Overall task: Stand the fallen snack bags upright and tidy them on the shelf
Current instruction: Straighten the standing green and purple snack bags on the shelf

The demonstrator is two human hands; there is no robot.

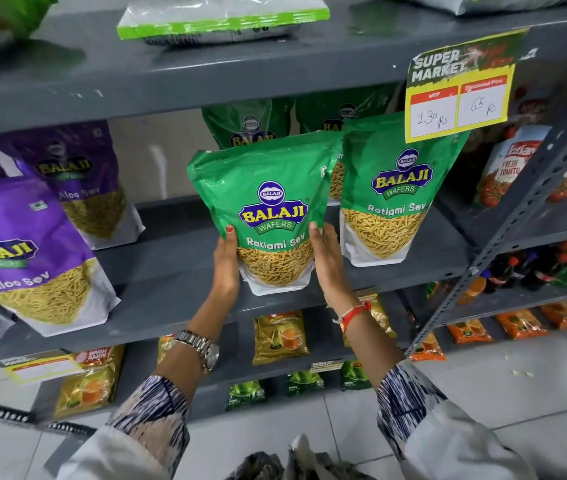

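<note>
A green Ratlami Sev bag [268, 188] stands upright near the front edge of the grey shelf [171, 271]. My left hand [226, 261] grips its lower left side, thumb on the front. My right hand [327, 258] presses flat against its lower right side. A second green Ratlami Sev bag [393, 188] stands upright just to the right, with more green bags [247, 123] behind. Purple Aloo Sev bags stand tilted at the left: one [26, 251] near the front, another [81, 178] behind it.
A yellow price tag [458, 95] hangs from the upper shelf edge. Flat green-edged packs [219, 19] lie on the shelf above. Tomato sauce pouches [507, 168] fill the right-hand rack. Tea packets [280, 336] sit on lower shelves. A slotted metal post [503, 230] divides the racks.
</note>
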